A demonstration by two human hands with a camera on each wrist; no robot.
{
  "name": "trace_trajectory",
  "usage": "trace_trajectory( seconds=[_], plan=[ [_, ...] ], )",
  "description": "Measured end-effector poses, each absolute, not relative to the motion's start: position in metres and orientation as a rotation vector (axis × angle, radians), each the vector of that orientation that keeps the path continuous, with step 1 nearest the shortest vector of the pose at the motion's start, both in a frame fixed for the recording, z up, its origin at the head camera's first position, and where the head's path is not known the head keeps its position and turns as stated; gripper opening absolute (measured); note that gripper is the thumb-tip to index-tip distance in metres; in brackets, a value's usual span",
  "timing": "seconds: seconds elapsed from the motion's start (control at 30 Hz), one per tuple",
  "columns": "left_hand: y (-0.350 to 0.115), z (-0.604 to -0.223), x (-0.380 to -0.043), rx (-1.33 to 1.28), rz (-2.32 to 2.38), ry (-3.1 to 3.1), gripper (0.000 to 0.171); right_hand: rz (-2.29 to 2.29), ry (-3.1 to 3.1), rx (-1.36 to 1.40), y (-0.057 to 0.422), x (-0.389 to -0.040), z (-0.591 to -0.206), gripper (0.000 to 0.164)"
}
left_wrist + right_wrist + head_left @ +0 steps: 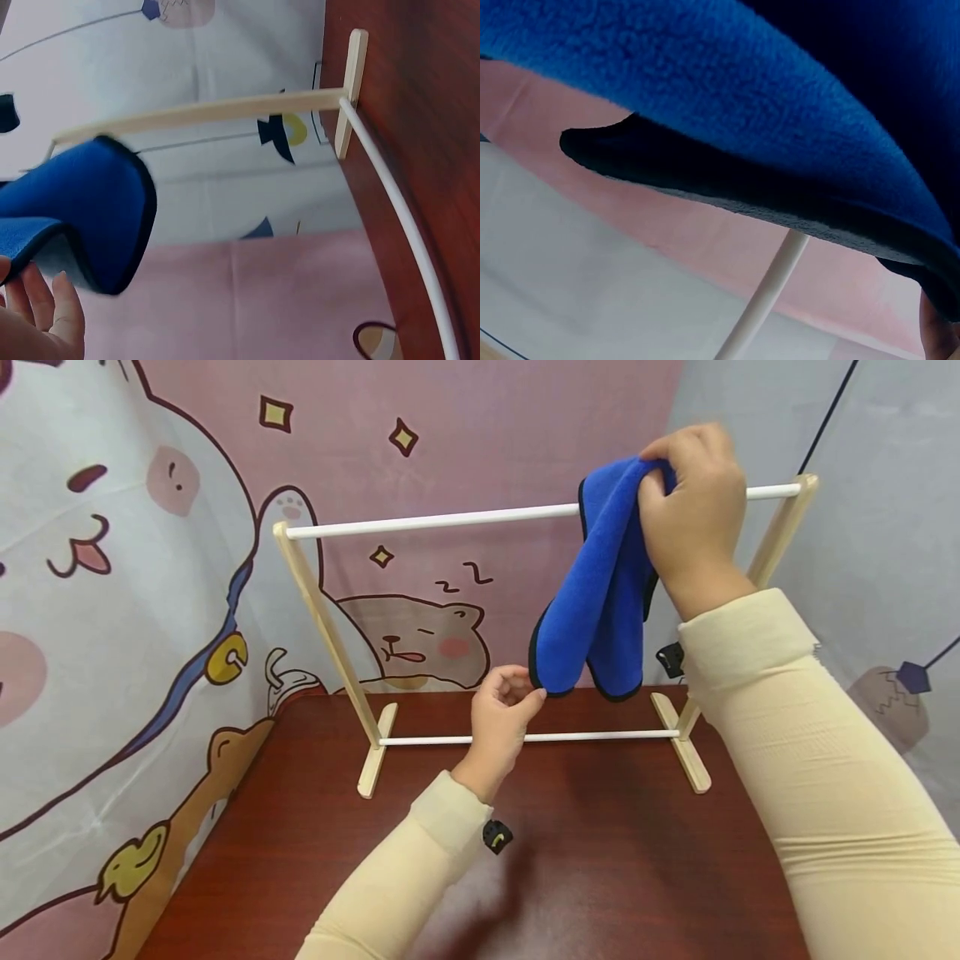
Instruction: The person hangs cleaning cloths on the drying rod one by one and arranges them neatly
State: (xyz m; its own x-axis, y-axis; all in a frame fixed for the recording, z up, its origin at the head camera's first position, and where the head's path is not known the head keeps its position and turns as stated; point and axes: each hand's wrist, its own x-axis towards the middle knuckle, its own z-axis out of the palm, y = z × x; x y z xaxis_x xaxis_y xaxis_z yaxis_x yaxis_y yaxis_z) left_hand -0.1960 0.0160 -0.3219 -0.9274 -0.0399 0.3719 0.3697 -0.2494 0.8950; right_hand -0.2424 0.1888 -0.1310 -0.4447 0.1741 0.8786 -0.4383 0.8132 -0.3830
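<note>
A blue towel (592, 593) with black edging hangs in folds from my right hand (693, 506), which pinches it at the top, above the white upper bar (435, 520) of a wooden rack. My left hand (501, 714) pinches the towel's lower left corner between thumb and fingers. In the left wrist view, part of that hand (45, 315) shows under the towel (105, 210). Close up, the towel (727, 105) fills the top of the right wrist view. Whether any of it lies behind the bar, I cannot tell.
The rack's light wood posts (326, 631) stand on flat feet (681, 743) on a dark red-brown table (315, 852). A thin white lower bar (600, 737) joins them near the tabletop. Behind hangs a pink and grey cloth backdrop (480, 427) with cartoon animals.
</note>
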Motion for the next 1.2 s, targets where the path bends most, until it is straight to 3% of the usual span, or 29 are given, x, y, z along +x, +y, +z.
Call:
trace_trajectory(
  seconds=[0.6,1.2],
  plan=[
    [-0.039,-0.265,-0.23,-0.385,-2.011,-1.661,0.022,0.736,-1.893,0.151,0.208,-0.25,-0.135,0.023],
    [-0.071,-0.177,-0.273,-0.32,-1.609,-1.8,0.019,0.686,-1.966,0.137,0.219,-0.255,-0.131,0.025]
  ],
)
